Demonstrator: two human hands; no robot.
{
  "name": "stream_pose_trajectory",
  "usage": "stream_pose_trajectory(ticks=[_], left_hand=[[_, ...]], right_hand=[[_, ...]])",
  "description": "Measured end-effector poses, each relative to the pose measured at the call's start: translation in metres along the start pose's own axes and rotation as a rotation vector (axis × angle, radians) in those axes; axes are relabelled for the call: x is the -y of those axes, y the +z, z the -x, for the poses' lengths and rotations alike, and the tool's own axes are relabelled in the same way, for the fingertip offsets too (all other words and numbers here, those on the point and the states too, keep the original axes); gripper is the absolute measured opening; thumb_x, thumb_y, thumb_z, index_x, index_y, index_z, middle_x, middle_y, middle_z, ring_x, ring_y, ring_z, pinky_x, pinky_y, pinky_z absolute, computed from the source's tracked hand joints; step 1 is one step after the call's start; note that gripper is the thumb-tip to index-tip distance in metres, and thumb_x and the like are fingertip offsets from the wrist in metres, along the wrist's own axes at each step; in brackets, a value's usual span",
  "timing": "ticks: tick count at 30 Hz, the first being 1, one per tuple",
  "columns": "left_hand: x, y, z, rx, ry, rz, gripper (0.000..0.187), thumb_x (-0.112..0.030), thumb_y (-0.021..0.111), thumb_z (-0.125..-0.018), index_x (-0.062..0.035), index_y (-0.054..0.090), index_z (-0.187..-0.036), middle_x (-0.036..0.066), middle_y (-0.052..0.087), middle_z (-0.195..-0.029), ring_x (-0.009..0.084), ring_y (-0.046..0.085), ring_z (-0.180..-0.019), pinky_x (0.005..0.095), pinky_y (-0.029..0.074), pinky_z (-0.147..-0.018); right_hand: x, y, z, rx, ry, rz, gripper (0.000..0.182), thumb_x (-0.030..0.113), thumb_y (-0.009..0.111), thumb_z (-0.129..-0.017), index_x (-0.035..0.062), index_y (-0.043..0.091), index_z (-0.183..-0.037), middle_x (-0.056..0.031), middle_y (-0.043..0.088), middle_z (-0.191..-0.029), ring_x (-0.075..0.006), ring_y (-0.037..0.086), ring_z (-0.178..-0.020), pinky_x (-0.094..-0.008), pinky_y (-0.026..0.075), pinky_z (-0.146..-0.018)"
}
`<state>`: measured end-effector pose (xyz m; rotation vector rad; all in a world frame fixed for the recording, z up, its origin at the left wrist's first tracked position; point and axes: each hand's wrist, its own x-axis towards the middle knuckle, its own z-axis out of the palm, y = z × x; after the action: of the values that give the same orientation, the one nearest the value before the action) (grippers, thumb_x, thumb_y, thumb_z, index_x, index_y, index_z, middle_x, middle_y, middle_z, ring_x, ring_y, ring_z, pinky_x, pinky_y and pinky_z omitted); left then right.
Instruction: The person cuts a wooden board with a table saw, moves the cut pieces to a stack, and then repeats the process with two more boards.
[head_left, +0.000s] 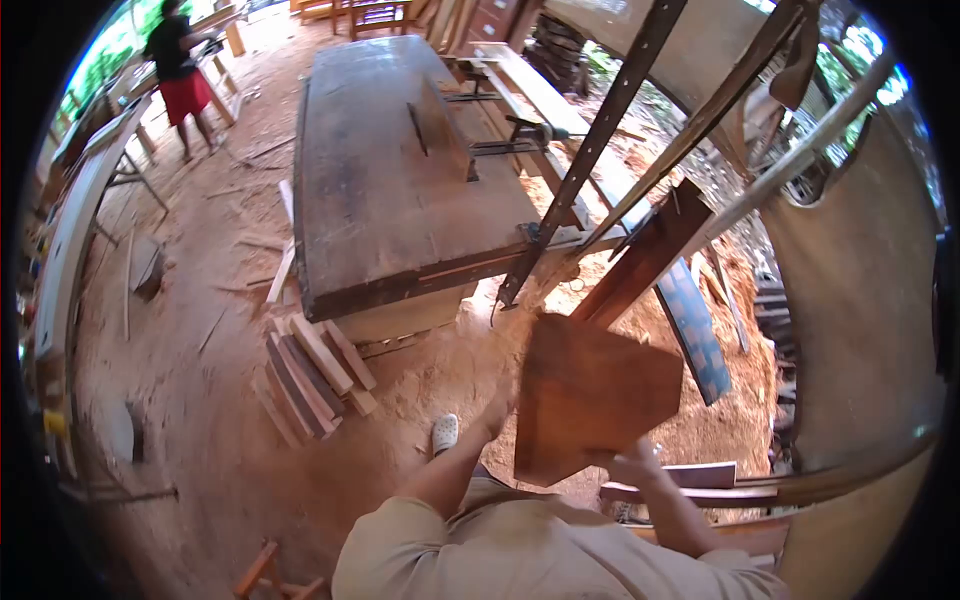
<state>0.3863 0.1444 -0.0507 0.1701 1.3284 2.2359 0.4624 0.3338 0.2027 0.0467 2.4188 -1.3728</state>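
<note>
I hold a reddish-brown wooden board with angled corners in front of my body, its broad face turned up toward me. At its left edge is my left hand, closed on the wood, with the fingertips partly hidden and a little blurred. My right hand grips the lower right edge, and some of its fingers are out of sight under the board. Just past the board's top edge leans a dark reddish plank.
A large table saw with a raised blade stands ahead. Wood offcuts lie on the sawdust-covered floor at its near corner. Upright posts rise on the right. Another person stands at the far left by a long bench.
</note>
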Motion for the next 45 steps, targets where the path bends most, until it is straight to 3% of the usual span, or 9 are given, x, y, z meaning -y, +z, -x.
stream_pose_trajectory(ticks=[9, 11, 13, 17, 21, 23, 29, 34, 45], left_hand=[[-0.030, -0.005, -0.012, -0.051, -0.334, 0.449, 0.057, -0.045, 0.035, -0.105, -0.0031, 0.050, -0.140, 0.016, 0.051, -0.145, 0.0268, 0.050, -0.131, 0.0458, 0.037, -0.114], [-0.047, -0.008, -0.005, -0.079, -0.378, 0.502, 0.056, -0.045, 0.035, -0.105, -0.0032, 0.050, -0.140, 0.016, 0.051, -0.145, 0.0270, 0.050, -0.131, 0.0461, 0.037, -0.114], [-0.057, -0.011, 0.005, -0.127, -0.407, 0.567, 0.056, -0.045, 0.035, -0.105, -0.0034, 0.050, -0.140, 0.016, 0.051, -0.145, 0.0272, 0.050, -0.131, 0.0465, 0.037, -0.114], [-0.062, -0.005, 0.036, -0.231, -0.447, 0.689, 0.056, -0.044, 0.035, -0.105, -0.0038, 0.051, -0.140, 0.015, 0.051, -0.145, 0.0277, 0.050, -0.131, 0.0471, 0.037, -0.114], [-0.066, 0.010, 0.054, -0.286, -0.458, 0.741, 0.055, -0.044, 0.035, -0.105, -0.0041, 0.051, -0.140, 0.015, 0.051, -0.145, 0.0281, 0.050, -0.131, 0.0478, 0.037, -0.113], [-0.068, 0.015, 0.063, -0.311, -0.448, 0.755, 0.055, -0.044, 0.035, -0.105, -0.0043, 0.051, -0.139, 0.015, 0.050, -0.146, 0.0283, 0.050, -0.131, 0.0481, 0.037, -0.113], [-0.076, 0.031, 0.058, -0.297, -0.451, 0.785, 0.055, -0.044, 0.035, -0.105, -0.0048, 0.052, -0.139, 0.015, 0.050, -0.146, 0.0289, 0.050, -0.131, 0.0491, 0.037, -0.113], [-0.068, 0.050, 0.059, -0.313, -0.495, 0.831, 0.054, -0.044, 0.035, -0.105, -0.0052, 0.052, -0.139, 0.015, 0.050, -0.146, 0.0294, 0.050, -0.131, 0.0499, 0.037, -0.113], [-0.062, 0.076, 0.032, -0.316, -0.606, 0.884, 0.053, -0.043, 0.034, -0.105, -0.0061, 0.053, -0.138, 0.015, 0.050, -0.147, 0.0305, 0.051, -0.131, 0.0515, 0.037, -0.113]], right_hand=[[0.160, 0.071, -0.122, 0.072, -0.428, 0.117, 0.084, 0.032, 0.068, -0.088, -0.0050, 0.026, -0.150, -0.0272, 0.041, -0.146, -0.0359, 0.042, -0.137, -0.0420, 0.035, -0.111], [0.070, 0.060, -0.124, 0.387, 0.079, -0.324, 0.059, 0.022, 0.053, -0.097, 0.0044, 0.035, -0.150, -0.0223, 0.045, -0.147, -0.0334, 0.045, -0.135, -0.0417, 0.034, -0.112], [-0.046, 0.015, -0.097, 0.372, 0.104, 0.477, 0.042, 0.021, 0.047, -0.096, 0.0049, 0.057, -0.134, -0.0192, 0.066, -0.121, -0.0322, 0.061, -0.113, -0.0397, 0.044, -0.102], [-0.301, -0.085, 0.074, -0.378, 0.691, 0.202, 0.054, 0.048, 0.049, -0.100, -0.0023, 0.070, -0.096, -0.0135, 0.069, -0.089, -0.0200, 0.062, -0.085, -0.0358, 0.047, -0.076], [-0.332, -0.146, 0.157, -0.929, 0.774, 0.290, 0.059, 0.052, 0.062, -0.093, -0.0039, 0.071, -0.107, -0.0154, 0.071, -0.098, -0.0201, 0.060, -0.087, -0.0369, 0.049, -0.081], [-0.430, -0.174, 0.213, -0.936, 0.648, -0.444, 0.061, 0.054, 0.059, -0.093, -0.0039, 0.070, -0.108, -0.0166, 0.071, -0.100, -0.0266, 0.065, -0.089, -0.0401, 0.051, -0.083], [-0.385, -0.124, 0.284, -0.596, 0.557, -0.960, 0.050, 0.055, 0.054, -0.096, 0.0075, 0.067, -0.104, -0.0123, 0.070, -0.103, -0.0288, 0.065, -0.100, -0.0443, 0.052, -0.092], [-0.367, -0.056, 0.313, -1.128, 0.059, -1.265, 0.055, 0.053, 0.042, -0.100, 0.0047, 0.061, -0.119, -0.0128, 0.065, -0.111, -0.0324, 0.063, -0.104, -0.0480, 0.049, -0.095], [-0.302, 0.000, 0.359, -1.173, 0.568, -1.312, 0.053, 0.047, 0.043, -0.092, 0.0039, 0.061, -0.118, -0.0152, 0.065, -0.114, -0.0319, 0.064, -0.103, -0.0441, 0.052, -0.091]])
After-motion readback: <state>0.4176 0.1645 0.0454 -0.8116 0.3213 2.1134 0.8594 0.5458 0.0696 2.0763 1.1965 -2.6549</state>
